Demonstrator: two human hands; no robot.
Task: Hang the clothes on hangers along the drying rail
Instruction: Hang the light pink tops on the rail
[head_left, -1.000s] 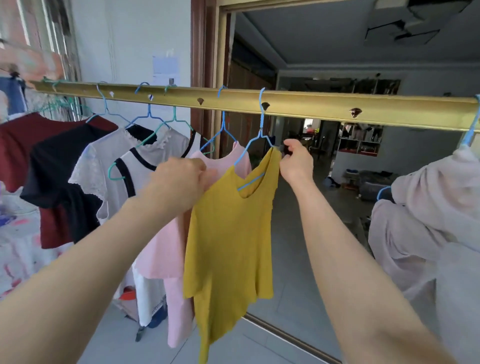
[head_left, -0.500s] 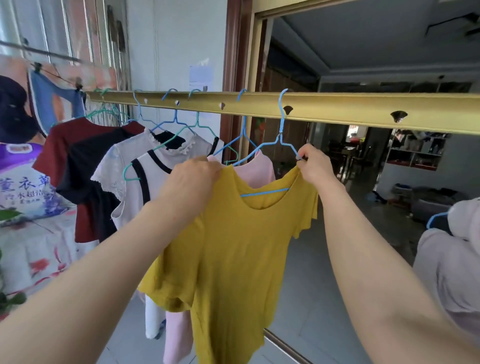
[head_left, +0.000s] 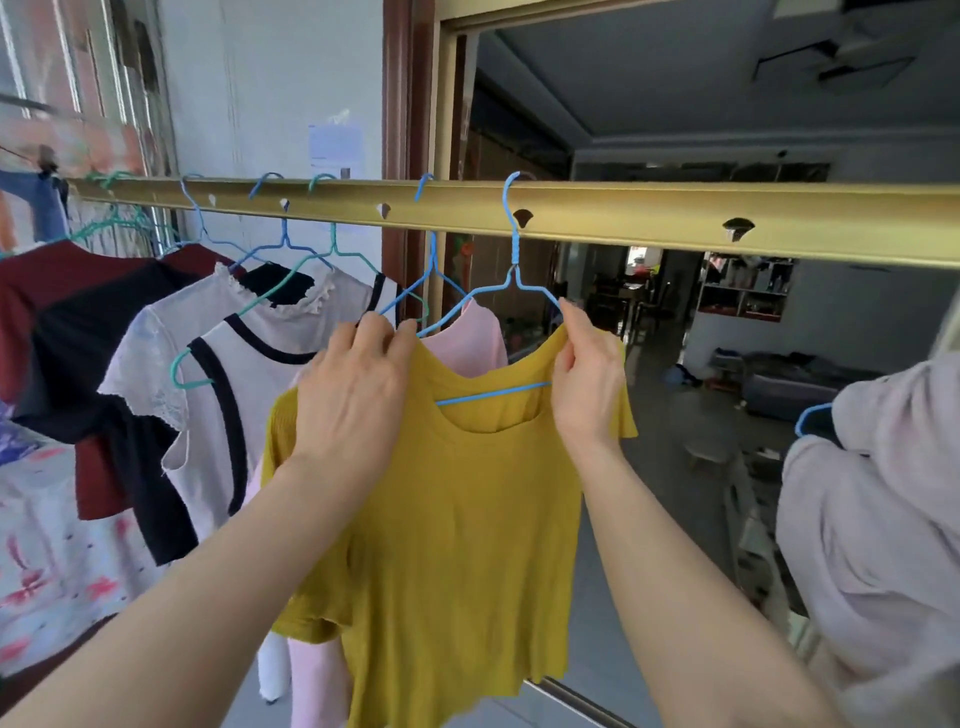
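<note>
Two shoulders of yellow shirt (head_left: 457, 519) sit apparently pinched under left hand (head_left: 353, 395), right hand (head_left: 587, 384).

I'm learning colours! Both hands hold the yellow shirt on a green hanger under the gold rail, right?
No. The head view shows the hanger is blue, not green. The left hand and right hand do hold the yellow shirt on it under the gold rail.

Yellow shirt (head_left: 457, 519) on blue hanger (head_left: 511, 291), hooked over gold rail (head_left: 675, 218); left hand (head_left: 353, 395) and right hand (head_left: 587, 379) pinch its shoulders — pink top (head_left: 478, 338) just behind.
</note>
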